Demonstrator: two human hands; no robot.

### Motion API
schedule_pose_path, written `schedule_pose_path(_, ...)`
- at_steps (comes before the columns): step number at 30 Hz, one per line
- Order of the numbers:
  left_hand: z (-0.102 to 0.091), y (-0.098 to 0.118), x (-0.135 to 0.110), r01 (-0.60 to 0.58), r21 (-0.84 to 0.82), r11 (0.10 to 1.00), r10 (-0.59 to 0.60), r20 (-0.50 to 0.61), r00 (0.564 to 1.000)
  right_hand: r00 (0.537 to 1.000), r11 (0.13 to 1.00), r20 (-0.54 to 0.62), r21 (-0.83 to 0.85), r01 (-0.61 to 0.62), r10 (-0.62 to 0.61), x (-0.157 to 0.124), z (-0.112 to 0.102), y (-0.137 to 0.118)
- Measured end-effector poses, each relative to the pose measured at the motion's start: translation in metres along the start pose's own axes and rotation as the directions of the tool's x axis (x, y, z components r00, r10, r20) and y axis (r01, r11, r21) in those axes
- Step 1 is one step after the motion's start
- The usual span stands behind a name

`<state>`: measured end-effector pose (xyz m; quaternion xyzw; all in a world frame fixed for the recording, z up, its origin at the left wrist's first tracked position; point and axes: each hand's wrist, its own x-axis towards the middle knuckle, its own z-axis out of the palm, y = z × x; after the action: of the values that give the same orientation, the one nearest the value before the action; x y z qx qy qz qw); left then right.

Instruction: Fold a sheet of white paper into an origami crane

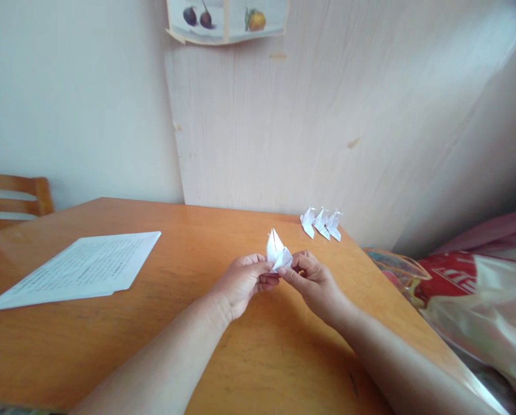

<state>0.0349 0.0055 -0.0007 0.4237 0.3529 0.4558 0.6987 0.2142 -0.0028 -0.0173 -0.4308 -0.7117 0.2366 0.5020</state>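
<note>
A small folded white paper figure with two pointed tips is held just above the orange wooden table, near its middle. My left hand pinches the figure's lower left side with fingers closed. My right hand pinches its lower right side, fingers curled round the paper. The two hands almost touch under the figure.
Three finished folded paper figures stand in a row at the table's far right edge, by the wood-grain wall panel. Printed paper sheets lie at the left. A wooden chair is far left. A plastic-wrapped red bag sits right of the table.
</note>
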Motion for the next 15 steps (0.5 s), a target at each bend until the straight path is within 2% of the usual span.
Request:
schedule_pose_path(5,0.002,0.002,-0.001,-0.005,0.022,1.000,0.005,-0.007,1.000,0.990,0.980,0.056,0.150,-0.133,0.126,-0.001,0.000,-0.007)
schedule_pose_path(9,0.003,0.002,-0.002,-0.017,0.060,0.998,0.017,-0.003,1.000,0.958,0.892,0.138,0.353,-0.284,0.250,-0.001,0.001,-0.017)
schedule_pose_path(15,0.002,-0.001,-0.002,-0.024,0.087,0.996,0.022,0.022,1.000,0.935,0.822,0.145,0.446,-0.353,0.323,0.000,0.000,-0.020)
